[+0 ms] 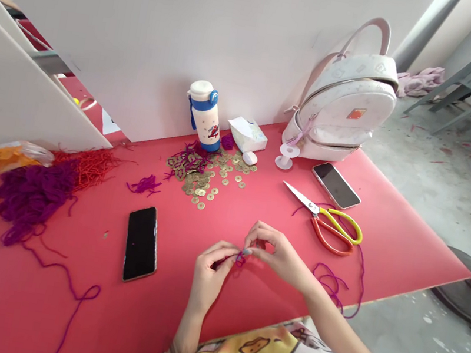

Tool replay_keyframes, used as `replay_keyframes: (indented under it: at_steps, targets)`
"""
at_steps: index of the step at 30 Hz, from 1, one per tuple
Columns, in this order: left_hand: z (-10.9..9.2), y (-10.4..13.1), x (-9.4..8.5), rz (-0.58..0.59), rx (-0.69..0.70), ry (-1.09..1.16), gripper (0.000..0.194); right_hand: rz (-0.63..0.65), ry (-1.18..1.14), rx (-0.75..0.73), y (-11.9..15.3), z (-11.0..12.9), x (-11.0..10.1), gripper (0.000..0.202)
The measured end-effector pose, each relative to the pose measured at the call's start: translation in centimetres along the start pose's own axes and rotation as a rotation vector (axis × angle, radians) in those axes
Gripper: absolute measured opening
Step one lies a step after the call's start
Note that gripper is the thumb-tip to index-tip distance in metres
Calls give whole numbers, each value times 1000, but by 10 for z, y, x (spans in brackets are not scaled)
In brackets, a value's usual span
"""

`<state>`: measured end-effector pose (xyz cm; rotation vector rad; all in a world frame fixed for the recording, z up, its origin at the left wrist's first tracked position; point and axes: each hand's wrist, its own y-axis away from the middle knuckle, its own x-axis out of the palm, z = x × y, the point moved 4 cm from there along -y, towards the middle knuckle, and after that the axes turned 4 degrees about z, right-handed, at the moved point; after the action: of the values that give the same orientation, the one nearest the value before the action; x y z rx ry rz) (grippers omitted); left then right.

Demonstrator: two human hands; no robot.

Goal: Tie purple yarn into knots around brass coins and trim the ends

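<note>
Close to the front edge of the red table, my left hand [212, 268] and my right hand [274, 257] meet fingertip to fingertip. Both pinch a small looped piece of purple yarn [240, 259]. Its finer details are too small to tell. Beyond my hands lie several brass-coloured coins with holes [202, 186], with purple yarn bits [191, 157] over some of them. Scissors [327, 218] with one yellow and one red handle rest to the right, partly open, and a loose purple strand [332, 284] lies below them.
A black phone [142, 243] lies left of my hands, another phone [336, 185] at the right. Behind stand a bottle [204, 115], a tissue pack [248, 135], a spool [287, 156] and a white backpack [339, 109]. Purple yarn [36, 192] and red yarn [89, 168] are heaped at the left.
</note>
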<state>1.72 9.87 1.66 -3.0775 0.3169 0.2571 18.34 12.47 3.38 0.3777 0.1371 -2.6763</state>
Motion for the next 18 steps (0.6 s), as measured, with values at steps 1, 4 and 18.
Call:
replay_keyframes:
  at_steps: [1,4,18]
  targets:
    - [0,0,0,-3,-1,-4,16,-5,-5,3,1,0,0,18]
    - [0,0,-2,-25,0,-19,16,-37,46,0,6,0,1,11]
    - [0,2,-1,-37,22,-52,17,-75,109,1,6,-1,8,11]
